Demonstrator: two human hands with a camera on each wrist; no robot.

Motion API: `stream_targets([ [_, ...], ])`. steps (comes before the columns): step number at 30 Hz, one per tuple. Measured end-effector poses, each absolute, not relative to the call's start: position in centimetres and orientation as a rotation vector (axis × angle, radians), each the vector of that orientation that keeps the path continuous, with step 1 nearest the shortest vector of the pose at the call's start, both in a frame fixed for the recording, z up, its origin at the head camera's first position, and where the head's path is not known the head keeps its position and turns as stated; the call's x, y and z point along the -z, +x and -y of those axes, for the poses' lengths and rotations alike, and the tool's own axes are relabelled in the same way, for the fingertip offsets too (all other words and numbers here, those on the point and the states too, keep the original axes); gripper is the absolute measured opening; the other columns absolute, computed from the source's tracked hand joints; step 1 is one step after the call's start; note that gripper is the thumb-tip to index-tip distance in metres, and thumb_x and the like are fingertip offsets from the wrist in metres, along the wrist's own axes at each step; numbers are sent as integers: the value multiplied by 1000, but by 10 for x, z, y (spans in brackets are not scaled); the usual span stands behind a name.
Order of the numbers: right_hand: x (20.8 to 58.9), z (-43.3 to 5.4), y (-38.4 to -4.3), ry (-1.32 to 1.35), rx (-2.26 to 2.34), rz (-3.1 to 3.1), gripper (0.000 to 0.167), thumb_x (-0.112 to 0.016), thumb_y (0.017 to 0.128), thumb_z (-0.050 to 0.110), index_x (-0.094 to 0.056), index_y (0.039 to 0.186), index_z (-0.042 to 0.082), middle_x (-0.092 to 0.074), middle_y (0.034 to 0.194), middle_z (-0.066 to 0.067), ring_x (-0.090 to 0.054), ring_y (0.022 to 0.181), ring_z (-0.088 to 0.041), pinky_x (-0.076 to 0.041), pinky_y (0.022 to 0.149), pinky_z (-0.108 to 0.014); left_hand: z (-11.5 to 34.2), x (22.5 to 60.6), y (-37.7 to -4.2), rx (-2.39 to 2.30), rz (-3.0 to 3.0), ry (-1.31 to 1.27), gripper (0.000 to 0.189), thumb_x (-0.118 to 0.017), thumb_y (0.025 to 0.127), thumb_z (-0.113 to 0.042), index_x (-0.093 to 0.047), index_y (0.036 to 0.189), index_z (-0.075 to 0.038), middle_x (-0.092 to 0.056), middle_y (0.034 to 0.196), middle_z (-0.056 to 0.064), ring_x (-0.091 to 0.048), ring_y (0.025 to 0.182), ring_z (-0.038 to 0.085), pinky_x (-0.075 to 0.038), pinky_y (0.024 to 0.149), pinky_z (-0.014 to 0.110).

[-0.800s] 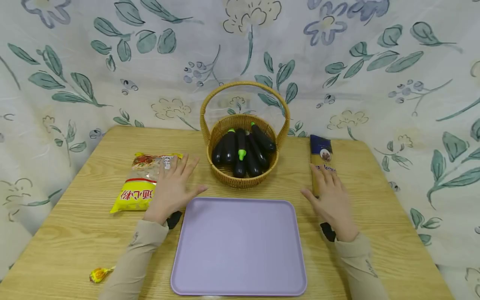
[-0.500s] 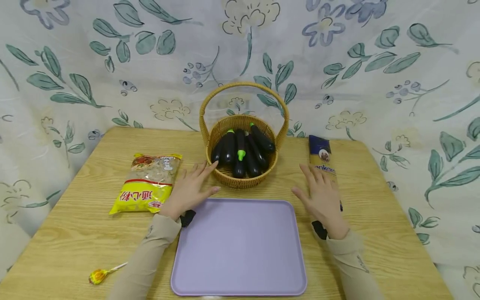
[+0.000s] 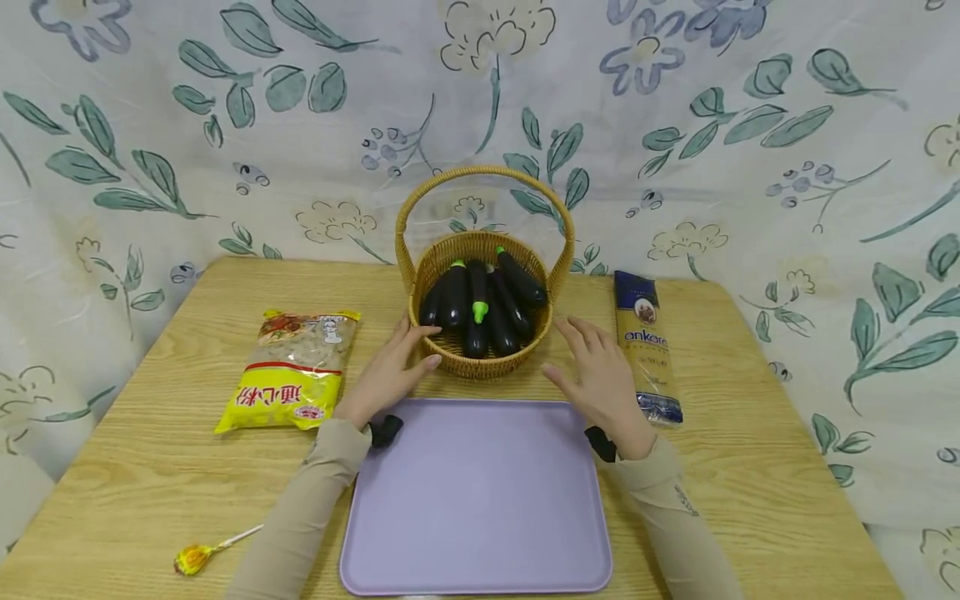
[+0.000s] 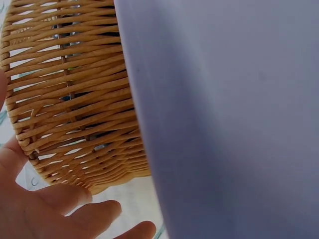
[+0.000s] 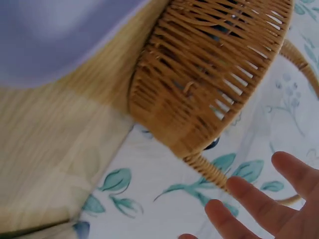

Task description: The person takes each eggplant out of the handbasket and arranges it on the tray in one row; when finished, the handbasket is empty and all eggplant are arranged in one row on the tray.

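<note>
A round wicker basket (image 3: 480, 367) with a tall arched handle stands behind the lilac tray (image 3: 476, 500). Several dark eggplants (image 3: 454, 304) with green stem ends lie inside it. My left hand (image 3: 386, 375) is at the basket's left side, fingers spread and loosely bent. In the left wrist view its fingertips lie along the woven wall (image 4: 75, 109); whether they press on it I cannot tell. Just off the basket's right side is my right hand (image 3: 600, 383), fingers spread, holding nothing. In the right wrist view its fingers (image 5: 259, 201) are apart from the basket wall (image 5: 199, 74).
A yellow bag of pasta (image 3: 292, 371) lies on the wooden table (image 3: 150, 467) at the left. Nearer the front left is a lollipop (image 3: 197, 558). A long pack of spaghetti (image 3: 647, 350) lies right of my right hand. A floral cloth (image 3: 300, 150) hangs behind the table.
Both hands have moved inward toward the basket, the left from over the yellow bag and the right from over the spaghetti pack. The basket and tray have stayed in place.
</note>
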State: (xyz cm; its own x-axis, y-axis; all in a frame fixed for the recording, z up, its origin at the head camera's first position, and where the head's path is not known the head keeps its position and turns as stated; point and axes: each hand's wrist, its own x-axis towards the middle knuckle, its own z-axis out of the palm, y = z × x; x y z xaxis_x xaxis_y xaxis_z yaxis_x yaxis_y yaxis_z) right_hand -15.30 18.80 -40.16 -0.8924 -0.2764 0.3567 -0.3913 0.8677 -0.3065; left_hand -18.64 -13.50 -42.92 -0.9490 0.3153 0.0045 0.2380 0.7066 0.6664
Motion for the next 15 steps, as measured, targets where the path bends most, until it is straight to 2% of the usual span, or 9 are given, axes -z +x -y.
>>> stream_targets([
  [2, 399, -182, -157, 513, -557, 2737, 87, -20, 88, 80, -38, 150, 21, -45, 147, -14, -43, 132, -40, -37, 107, -58, 135, 429, -186, -1101, -2796, 458, 51, -49, 96, -53, -44, 141, -28, -4, 162, 23, -10, 150, 40, -23, 113, 66],
  [5, 396, -173, -164, 537, -593, 2723, 83, -25, 89, 77, -39, 149, 22, -46, 146, -14, -43, 131, -40, -35, 109, -57, 135, 430, -185, -1133, -2788, 458, 46, -50, 97, -50, -49, 136, -25, -5, 162, 23, -8, 151, 38, -20, 116, 63],
  [15, 383, -149, -180, 582, -676, 2768, 88, -20, 86, 81, -38, 150, 23, -43, 148, -13, -42, 133, -37, -33, 111, -56, 134, 432, -179, -1156, -2783, 466, 46, -47, 98, -51, -52, 133, -22, -8, 161, 25, -6, 150, 41, -15, 118, 62],
])
